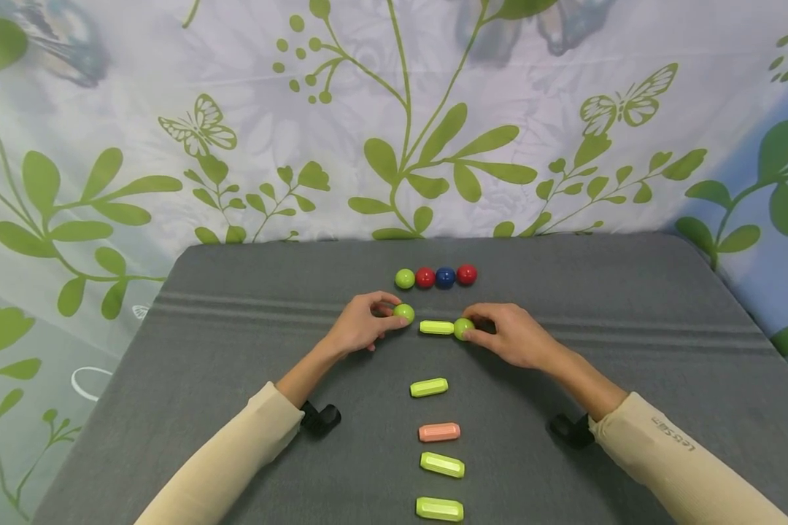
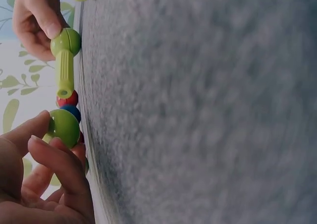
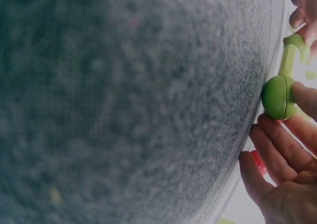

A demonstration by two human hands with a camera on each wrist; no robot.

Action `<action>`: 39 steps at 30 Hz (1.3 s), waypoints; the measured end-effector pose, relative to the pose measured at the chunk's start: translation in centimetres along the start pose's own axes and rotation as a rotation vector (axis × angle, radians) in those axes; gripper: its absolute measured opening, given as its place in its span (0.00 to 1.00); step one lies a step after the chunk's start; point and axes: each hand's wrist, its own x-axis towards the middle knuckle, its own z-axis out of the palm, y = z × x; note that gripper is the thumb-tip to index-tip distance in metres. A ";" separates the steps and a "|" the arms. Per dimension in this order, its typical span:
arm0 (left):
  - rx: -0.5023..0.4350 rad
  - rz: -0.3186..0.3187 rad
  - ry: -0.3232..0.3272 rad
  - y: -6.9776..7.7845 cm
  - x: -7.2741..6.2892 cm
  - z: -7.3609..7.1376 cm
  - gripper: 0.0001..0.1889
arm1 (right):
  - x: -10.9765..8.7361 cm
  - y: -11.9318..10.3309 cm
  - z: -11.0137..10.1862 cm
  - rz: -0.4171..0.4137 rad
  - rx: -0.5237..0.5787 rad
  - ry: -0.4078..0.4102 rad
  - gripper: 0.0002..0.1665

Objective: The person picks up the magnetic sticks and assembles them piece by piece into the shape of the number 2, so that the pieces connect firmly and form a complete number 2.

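My left hand (image 1: 362, 323) pinches a lime-green ball (image 1: 403, 313) between thumb and fingers. A second green ball (image 1: 462, 329) is pinched in my right hand (image 1: 514, 335). A yellow-green ribbed rod (image 1: 436, 327) extends from the right-hand ball toward the left one, its end meeting that ball. In the left wrist view, the rod's free end (image 2: 64, 93) shows a small round hole and points at the left hand's ball (image 2: 63, 128), with a gap between. The right wrist view shows the right thumb and fingers around the green ball (image 3: 277, 98).
Behind the hands, a row holds a green ball (image 1: 405, 278), a red ball (image 1: 425, 278), a blue ball (image 1: 445, 278) and another red ball (image 1: 467, 275). Nearer me, several yellow-green rods (image 1: 429, 387) and one orange rod (image 1: 439, 432) lie in a column on the grey table (image 1: 269, 277).
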 end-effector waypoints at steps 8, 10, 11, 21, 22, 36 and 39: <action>0.012 -0.005 -0.026 0.2 -0.3 0.3 0.18 | 0.0 0.1 -0.1 0.001 0.002 -0.002 0.12; 0.017 -0.006 -0.039 0.2 -0.3 0.3 0.18 | 0.0 0.1 -0.1 0.002 -0.001 -0.003 0.13; 0.019 -0.006 -0.047 0.2 -0.3 0.4 0.18 | 0.0 0.1 -0.1 0.005 -0.002 -0.004 0.13; 0.008 0.006 -0.085 0.0 -0.2 0.5 0.18 | 0.2 0.0 -0.2 -0.007 0.010 0.006 0.12; 0.007 0.005 -0.084 -0.1 -0.2 0.5 0.18 | 0.2 0.0 -0.2 -0.007 0.010 0.006 0.12; 0.018 -0.003 -0.100 -0.2 -0.2 0.5 0.19 | 0.1 0.1 0.1 -0.002 0.014 -0.001 0.13; 0.023 0.003 -0.101 -0.2 -0.1 0.5 0.19 | 0.2 0.2 0.1 0.001 0.012 0.002 0.13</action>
